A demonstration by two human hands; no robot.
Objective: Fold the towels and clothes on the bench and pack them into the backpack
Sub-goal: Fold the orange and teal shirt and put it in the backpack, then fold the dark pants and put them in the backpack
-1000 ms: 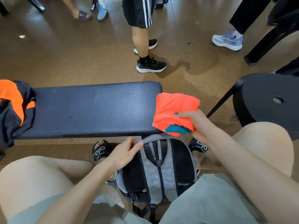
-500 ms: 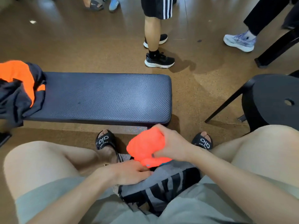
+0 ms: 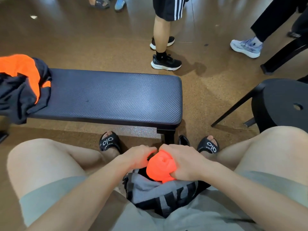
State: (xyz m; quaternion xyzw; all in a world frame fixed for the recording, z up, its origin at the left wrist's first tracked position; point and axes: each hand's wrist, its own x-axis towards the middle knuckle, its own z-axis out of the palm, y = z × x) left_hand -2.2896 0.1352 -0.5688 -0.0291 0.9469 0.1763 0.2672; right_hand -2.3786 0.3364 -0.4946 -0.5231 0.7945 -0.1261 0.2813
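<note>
Here, two hands, left hand (image 3: 138, 156) and right hand (image 3: 183, 162), grip one orange bundle (image 3: 160, 169) atop one backpack (image 3: 160, 194).

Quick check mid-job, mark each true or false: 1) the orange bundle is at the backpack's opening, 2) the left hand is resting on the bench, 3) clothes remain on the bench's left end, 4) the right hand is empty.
1) True: the orange bundle sits in the mouth of the backpack.
2) False: the left hand is at the bundle, off the bench.
3) True: the orange and dark clothes lie there.
4) False: the right hand grips the bundle.
</note>
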